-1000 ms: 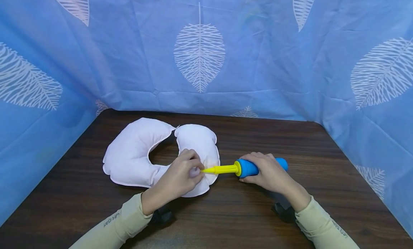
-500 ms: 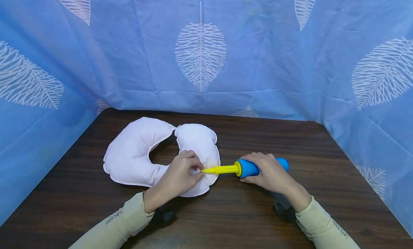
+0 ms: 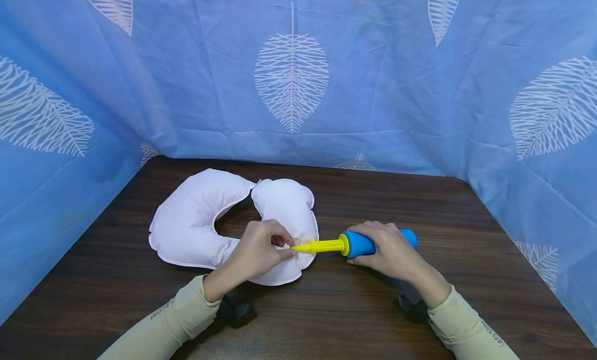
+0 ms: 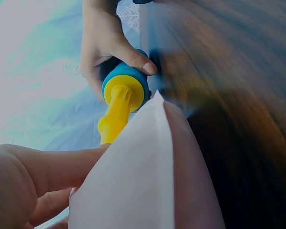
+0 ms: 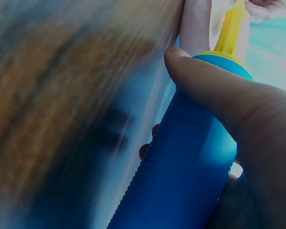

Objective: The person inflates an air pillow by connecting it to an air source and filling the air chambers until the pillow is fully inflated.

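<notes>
A white U-shaped inflatable neck pillow (image 3: 186, 220) lies on the table, puffed up. My left hand (image 3: 256, 251) is over its near right part, thumb and forefinger pinching at the pillow's valve, which the fingers mostly hide. The yellow nozzle (image 3: 324, 245) of a hand air pump meets those fingertips. My right hand (image 3: 389, 248) grips the pump's blue barrel (image 3: 359, 244) from above, the thumb on the near side. Up close in the right wrist view, the thumb wraps across the ribbed blue barrel (image 5: 181, 157). In the left wrist view the pillow's seamed edge (image 4: 164, 143) rises beside the fingers.
The dark wood-grain table (image 3: 420, 204) carries everything. Blue cloth with white leaf prints (image 3: 373, 90) hangs at its back and along both sides. Black wrist devices (image 3: 235, 311) sit below each wrist.
My left hand has shifted slightly to the left, and its fingers now cover the clear valve that showed between them earlier. The pump and right hand stay almost still.
</notes>
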`<state>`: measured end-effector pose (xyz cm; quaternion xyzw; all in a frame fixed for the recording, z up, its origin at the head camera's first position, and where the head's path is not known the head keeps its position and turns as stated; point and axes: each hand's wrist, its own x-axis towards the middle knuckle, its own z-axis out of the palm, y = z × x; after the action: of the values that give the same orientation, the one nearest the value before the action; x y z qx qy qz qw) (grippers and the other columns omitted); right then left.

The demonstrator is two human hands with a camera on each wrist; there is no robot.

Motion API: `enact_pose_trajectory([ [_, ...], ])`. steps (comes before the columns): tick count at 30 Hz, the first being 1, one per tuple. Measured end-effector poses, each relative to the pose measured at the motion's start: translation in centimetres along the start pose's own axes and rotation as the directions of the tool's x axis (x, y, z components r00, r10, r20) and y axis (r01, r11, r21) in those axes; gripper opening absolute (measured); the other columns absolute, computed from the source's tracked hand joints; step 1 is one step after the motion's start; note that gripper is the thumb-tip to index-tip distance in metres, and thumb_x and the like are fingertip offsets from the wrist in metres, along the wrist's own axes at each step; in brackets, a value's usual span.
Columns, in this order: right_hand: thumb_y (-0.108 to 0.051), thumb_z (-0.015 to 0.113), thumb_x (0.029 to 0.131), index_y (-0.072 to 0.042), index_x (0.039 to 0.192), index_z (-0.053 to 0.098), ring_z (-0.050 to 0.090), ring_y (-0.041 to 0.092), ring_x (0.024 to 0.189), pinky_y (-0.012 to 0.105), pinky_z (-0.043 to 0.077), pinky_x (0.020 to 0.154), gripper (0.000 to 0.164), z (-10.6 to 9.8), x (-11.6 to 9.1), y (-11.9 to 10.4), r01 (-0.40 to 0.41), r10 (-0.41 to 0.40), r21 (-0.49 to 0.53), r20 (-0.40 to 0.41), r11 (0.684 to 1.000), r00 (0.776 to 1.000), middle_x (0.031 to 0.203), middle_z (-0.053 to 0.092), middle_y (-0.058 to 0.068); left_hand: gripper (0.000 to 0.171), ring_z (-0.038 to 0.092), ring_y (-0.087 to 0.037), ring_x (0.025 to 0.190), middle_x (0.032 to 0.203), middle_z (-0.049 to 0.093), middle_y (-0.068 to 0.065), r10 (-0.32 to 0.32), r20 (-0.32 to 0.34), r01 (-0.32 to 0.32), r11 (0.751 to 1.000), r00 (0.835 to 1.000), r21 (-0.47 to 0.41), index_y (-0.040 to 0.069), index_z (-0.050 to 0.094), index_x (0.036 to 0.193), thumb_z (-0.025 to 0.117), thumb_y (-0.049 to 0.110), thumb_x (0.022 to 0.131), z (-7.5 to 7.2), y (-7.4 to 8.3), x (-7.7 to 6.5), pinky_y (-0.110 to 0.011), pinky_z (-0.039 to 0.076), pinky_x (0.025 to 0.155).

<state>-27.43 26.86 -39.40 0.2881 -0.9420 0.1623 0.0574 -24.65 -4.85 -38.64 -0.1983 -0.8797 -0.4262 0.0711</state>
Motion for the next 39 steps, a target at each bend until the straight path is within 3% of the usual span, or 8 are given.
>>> enact_pose_trajectory([
  [8,-0.033,0.096,0.081,-0.017,0.134,0.073,0.068,0.023,0.105,0.055,0.050,0.089,0.060,0.1,0.0,-0.1,-0.006,0.006,-0.001,0.000,1.000,1.000,0.120,0.077,0.001,0.013,0.057,-0.009,0.072,0.077,0.072,0.001,-0.013,0.023,0.014,0.999,1.000,-0.039,0.009,0.084,0.084,0.092,0.001,0.079,-0.1,-0.5,0.2,-0.022,0.052,0.068],
  [15,-0.032,0.096,0.081,-0.016,0.135,0.073,0.067,0.022,0.105,0.051,0.048,0.088,0.061,0.1,-0.1,-0.1,-0.004,0.004,0.003,-0.003,1.000,1.000,0.121,0.077,0.001,0.015,0.056,-0.011,0.079,0.081,0.065,0.002,0.037,0.009,-0.038,0.998,0.999,0.057,0.009,0.080,0.083,0.092,0.003,0.079,0.1,-0.4,0.0,-0.022,0.051,0.072],
  [19,-0.032,0.096,0.081,-0.016,0.135,0.073,0.067,0.022,0.105,0.051,0.048,0.088,0.061,0.1,-0.1,-0.1,0.000,0.000,0.005,-0.005,1.000,1.000,0.121,0.077,0.001,0.013,0.055,-0.011,0.080,0.082,0.064,0.003,0.065,0.043,-0.069,0.992,0.997,0.104,0.010,0.079,0.084,0.091,0.006,0.080,-0.1,-0.4,0.0,-0.022,0.049,0.072],
  [25,-0.031,0.097,0.080,-0.017,0.133,0.073,0.067,0.022,0.104,0.053,0.049,0.089,0.060,0.1,-0.1,-0.1,0.003,-0.003,0.008,-0.007,1.000,1.000,0.119,0.077,0.000,0.011,0.056,-0.008,0.075,0.080,0.067,0.004,0.045,0.115,-0.049,0.998,0.992,0.038,0.009,0.081,0.087,0.090,0.004,0.082,-0.6,-0.5,0.2,-0.021,0.051,0.070],
  [32,-0.031,0.097,0.080,-0.015,0.135,0.073,0.067,0.021,0.104,0.053,0.049,0.089,0.062,0.0,-0.1,-0.2,-0.001,0.001,0.017,-0.010,1.000,1.000,0.120,0.077,0.000,0.012,0.058,-0.009,0.072,0.075,0.069,0.004,-0.012,0.114,0.020,0.998,0.993,-0.067,0.010,0.081,0.086,0.089,0.002,0.082,-0.9,-0.7,0.4,-0.021,0.050,0.068],
  [39,-0.031,0.097,0.080,-0.014,0.135,0.073,0.067,0.022,0.104,0.053,0.049,0.089,0.062,0.1,0.0,-0.2,-0.007,0.008,0.022,-0.013,1.000,1.000,0.120,0.078,0.001,0.011,0.056,-0.011,0.074,0.077,0.066,0.002,-0.001,0.142,0.010,0.998,0.990,-0.058,0.008,0.078,0.086,0.085,0.000,0.085,-0.9,-0.7,0.4,-0.021,0.049,0.069],
])
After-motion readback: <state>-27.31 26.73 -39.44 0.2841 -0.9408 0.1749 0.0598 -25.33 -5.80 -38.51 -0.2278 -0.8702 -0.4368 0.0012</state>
